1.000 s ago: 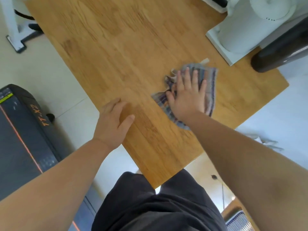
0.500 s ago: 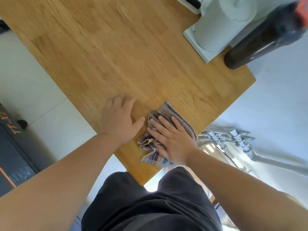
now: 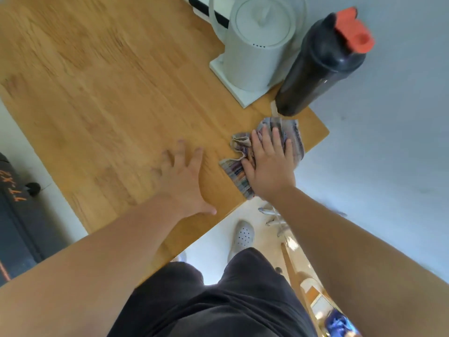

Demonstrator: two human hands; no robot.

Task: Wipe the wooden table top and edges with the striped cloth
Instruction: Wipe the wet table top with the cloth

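So the striped cloth [image 3: 297, 139] sits bunched up right of centre in the frame, near the wooden table's [image 3: 109, 93] right-hand corner, just below the black bottle [image 3: 315, 64] and white kettle [image 3: 252, 52]. Our right hand [image 3: 269, 166] presses flat on it, fingers straight, not gripping. Our left hand [image 3: 184, 181] is spread over bare wood just left of it, a bit blurry and holding nothing.
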